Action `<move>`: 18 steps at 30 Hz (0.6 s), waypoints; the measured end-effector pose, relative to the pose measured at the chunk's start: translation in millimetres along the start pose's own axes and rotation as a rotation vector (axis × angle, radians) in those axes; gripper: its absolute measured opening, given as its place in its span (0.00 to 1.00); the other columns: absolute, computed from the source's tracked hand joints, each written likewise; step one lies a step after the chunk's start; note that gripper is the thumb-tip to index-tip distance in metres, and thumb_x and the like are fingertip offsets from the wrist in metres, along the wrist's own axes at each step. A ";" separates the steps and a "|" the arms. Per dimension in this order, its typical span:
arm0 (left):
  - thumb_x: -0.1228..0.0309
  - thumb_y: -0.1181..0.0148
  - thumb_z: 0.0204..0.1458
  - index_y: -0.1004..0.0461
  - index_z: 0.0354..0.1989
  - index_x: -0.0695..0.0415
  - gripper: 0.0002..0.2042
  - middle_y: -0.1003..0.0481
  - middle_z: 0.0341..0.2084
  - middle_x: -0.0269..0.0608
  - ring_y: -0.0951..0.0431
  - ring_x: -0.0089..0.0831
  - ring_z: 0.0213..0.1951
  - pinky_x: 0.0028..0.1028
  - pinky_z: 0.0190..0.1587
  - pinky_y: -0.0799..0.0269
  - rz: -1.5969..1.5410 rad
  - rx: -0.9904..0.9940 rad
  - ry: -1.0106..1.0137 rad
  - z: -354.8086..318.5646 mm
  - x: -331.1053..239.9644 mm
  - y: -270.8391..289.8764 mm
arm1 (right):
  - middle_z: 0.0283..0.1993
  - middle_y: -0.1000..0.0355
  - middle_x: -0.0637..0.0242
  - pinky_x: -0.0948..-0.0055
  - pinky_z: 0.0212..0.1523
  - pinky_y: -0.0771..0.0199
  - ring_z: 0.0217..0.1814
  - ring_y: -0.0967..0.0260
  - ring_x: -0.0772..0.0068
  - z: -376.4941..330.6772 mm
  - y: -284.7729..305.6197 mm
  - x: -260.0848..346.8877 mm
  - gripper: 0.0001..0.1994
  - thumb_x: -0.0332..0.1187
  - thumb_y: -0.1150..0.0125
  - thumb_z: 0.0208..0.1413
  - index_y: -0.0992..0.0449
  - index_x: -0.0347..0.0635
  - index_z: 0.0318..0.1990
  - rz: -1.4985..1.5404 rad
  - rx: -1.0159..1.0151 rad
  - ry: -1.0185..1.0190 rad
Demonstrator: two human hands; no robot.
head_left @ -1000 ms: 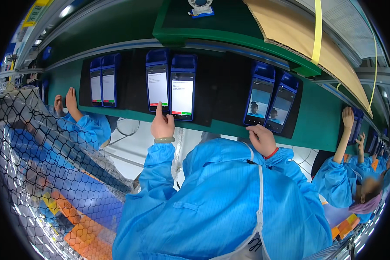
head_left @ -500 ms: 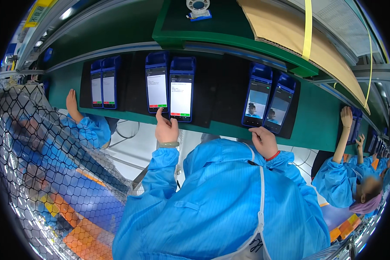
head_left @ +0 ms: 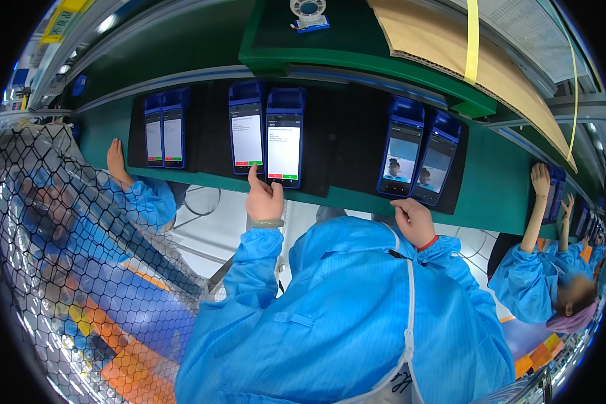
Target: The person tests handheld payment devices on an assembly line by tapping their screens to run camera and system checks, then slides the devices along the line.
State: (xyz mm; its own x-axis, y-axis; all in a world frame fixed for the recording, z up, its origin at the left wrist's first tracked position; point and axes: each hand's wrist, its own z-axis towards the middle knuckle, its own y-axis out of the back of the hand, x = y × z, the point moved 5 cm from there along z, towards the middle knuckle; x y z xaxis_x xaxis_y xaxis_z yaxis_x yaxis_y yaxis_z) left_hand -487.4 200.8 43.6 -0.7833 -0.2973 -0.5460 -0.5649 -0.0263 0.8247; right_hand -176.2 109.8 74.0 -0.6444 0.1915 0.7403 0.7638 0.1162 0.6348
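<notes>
Blue handheld touchscreen terminal [head_left: 247, 135], left of 2 in the middle pair, lies on a black mat [head_left: 337, 135] over the green table [head_left: 498, 168]; from my end I see the left hand [head_left: 264, 200] at its lower edge, index finger stretched toward the green on-screen button [head_left: 255, 163], thumb spread apart; whether the fingertip touches, I cannot tell; the right hand [head_left: 414, 222] is loosely curled at the table's near edge, below 2 more terminals [head_left: 401, 151]; I cannot tell whether it pinches anything.

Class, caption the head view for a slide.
Left hand pointed at a blue handheld terminal, right hand by the green bench.
</notes>
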 end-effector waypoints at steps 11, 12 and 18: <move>0.71 0.47 0.40 0.41 0.53 0.56 0.26 0.33 0.13 0.39 0.31 0.37 0.17 0.35 0.21 0.35 0.022 0.098 -0.180 -34.1 -5.7 -15.8 | 0.26 0.32 0.57 0.70 0.26 0.34 0.25 0.34 0.59 -2.7 -9.5 -1.0 0.08 0.26 0.50 0.47 0.26 0.36 0.34 0.024 0.012 -0.001; 0.71 0.47 0.40 0.40 0.53 0.56 0.26 0.33 0.13 0.40 0.30 0.38 0.18 0.35 0.22 0.35 0.044 0.137 -0.200 -37.1 -7.6 -18.2 | 0.26 0.32 0.57 0.70 0.26 0.34 0.25 0.33 0.59 -2.4 -10.4 -1.2 0.08 0.26 0.50 0.47 0.26 0.36 0.34 0.024 0.022 -0.004; 0.72 0.47 0.41 0.41 0.55 0.54 0.27 0.35 0.12 0.37 0.32 0.35 0.16 0.33 0.21 0.36 0.103 0.147 -0.316 -36.0 -9.4 -29.9 | 0.27 0.31 0.57 0.70 0.27 0.33 0.26 0.33 0.58 -0.1 -13.3 -1.3 0.08 0.27 0.51 0.47 0.26 0.36 0.34 0.008 0.050 -0.024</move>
State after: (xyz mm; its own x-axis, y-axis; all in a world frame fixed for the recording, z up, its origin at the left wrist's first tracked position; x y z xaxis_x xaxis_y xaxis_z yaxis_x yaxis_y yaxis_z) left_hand -453.7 170.1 29.4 -0.8665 0.0189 -0.4988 -0.4924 0.1324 0.8603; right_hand -185.5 107.9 64.7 -0.6377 0.2163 0.7393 0.7702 0.1627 0.6167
